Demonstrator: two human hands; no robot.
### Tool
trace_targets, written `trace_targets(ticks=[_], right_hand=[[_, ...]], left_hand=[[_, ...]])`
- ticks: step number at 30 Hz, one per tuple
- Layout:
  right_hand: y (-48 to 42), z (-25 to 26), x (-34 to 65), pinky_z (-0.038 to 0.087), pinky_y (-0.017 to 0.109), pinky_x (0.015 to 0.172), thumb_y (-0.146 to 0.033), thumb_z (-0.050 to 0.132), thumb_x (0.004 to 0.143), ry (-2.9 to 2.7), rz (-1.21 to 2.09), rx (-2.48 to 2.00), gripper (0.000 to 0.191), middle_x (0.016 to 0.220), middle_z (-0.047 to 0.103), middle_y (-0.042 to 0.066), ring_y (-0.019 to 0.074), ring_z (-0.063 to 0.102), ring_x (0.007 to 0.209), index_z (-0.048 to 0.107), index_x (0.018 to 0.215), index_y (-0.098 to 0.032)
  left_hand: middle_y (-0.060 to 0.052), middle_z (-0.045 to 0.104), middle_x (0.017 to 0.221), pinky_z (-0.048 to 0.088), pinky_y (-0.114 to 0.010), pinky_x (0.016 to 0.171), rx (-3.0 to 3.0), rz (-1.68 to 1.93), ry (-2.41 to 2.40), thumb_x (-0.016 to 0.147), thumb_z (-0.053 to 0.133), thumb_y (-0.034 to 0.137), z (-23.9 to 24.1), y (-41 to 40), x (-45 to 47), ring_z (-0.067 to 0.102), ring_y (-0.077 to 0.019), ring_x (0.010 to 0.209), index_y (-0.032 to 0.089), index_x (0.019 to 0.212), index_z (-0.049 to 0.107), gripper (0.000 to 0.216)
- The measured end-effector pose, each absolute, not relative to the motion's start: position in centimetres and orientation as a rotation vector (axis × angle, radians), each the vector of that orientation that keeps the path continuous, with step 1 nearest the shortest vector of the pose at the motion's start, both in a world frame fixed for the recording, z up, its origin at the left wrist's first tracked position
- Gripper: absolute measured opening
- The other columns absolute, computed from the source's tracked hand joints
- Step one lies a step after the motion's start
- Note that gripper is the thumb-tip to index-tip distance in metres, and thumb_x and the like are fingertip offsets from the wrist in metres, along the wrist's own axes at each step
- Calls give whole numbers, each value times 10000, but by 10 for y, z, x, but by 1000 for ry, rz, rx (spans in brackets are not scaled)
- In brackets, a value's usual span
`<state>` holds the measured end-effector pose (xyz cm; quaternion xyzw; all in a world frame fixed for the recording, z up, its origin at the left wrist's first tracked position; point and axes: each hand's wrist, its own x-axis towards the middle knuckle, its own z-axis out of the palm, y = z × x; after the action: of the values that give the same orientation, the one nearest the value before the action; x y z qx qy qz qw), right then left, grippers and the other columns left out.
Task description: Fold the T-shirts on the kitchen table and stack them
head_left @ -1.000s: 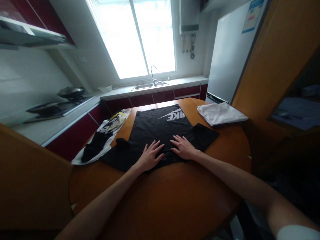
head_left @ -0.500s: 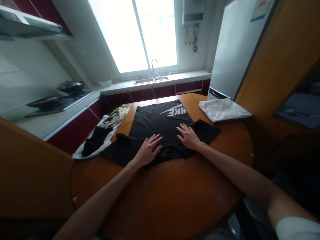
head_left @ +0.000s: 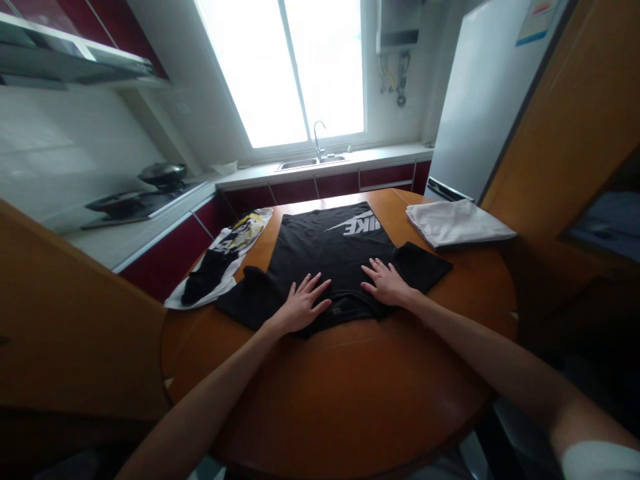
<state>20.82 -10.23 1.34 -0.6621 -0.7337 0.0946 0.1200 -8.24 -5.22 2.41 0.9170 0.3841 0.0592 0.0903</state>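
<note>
A black T-shirt [head_left: 320, 257] with a white printed logo lies spread on the wooden table [head_left: 350, 393], its collar toward me and its hem at the far side. My left hand [head_left: 303, 305] rests on it left of the collar, fingers spread. On the other side of the collar, my right hand [head_left: 386, 283] lies flat with fingers stretched out, near the right sleeve. Neither hand grips the cloth. The left sleeve has a folded-up bump near its upper edge.
A white garment with black and yellow patches [head_left: 223, 260] lies along the table's left edge. Folded white cloth [head_left: 457, 223] sits at the right. Beyond the table are a sink [head_left: 300, 163], a stove with pans [head_left: 163, 175] and a fridge [head_left: 480, 100].
The whole view has shifted slightly, so the scene sits a little farther right. Both hands stay flat on the T-shirt, with my right hand slightly nearer to me.
</note>
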Motion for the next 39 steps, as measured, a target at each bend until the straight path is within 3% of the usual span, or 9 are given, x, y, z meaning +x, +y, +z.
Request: trace_targets(ticks=[7,12,17,25,30,39], right_hand=[[-104,14,202,151,584,1220,-535,392,1027,-2144,224,-1862,645,1657,261,164,304,168,1551,390,1565,-179],[-110,18,193,154,535,1235,-524,394,1026,-2177,138,-1702,642,1677,217,124,265,134,1561,355,1583,-208],[-116,19,187,109,587,1230,-592,478,976,-2333,263,-1658,705,1675,209,133,310,124,1559,381,1574,-230],[-120,20,191,83,611,1226,-694,520,917,-2428,341,-1542,810,1680,171,136,326,88,1561,357,1584,-263],[-120,21,188,133,593,1227,-659,507,942,-2366,301,-1542,772,1676,204,129,305,131,1558,360,1582,-253],[-121,19,188,90,565,1240,-689,485,939,-2397,325,-1586,787,1680,176,120,307,102,1561,356,1585,-259]], left_hand=[[-61,308,1652,184,-672,1194,2709,280,1226,1019,409,569,26,-46,-81,202,-327,1543,310,1535,425,578],[-48,319,1648,208,-628,1212,2746,405,1139,1003,469,545,30,-55,-77,219,-305,1540,318,1525,438,571],[-24,302,1655,168,-597,1236,2817,270,852,986,530,514,36,-70,-70,219,-297,1541,367,1539,411,584],[-40,255,1670,99,-608,1242,2806,166,841,957,513,637,31,-69,-72,159,-308,1555,357,1596,286,734],[-42,278,1663,126,-598,1242,2803,211,885,986,462,628,31,-67,-72,173,-297,1554,351,1593,298,688],[-45,312,1650,147,-617,1233,2790,249,910,973,480,637,32,-63,-75,211,-309,1543,351,1579,333,686]])
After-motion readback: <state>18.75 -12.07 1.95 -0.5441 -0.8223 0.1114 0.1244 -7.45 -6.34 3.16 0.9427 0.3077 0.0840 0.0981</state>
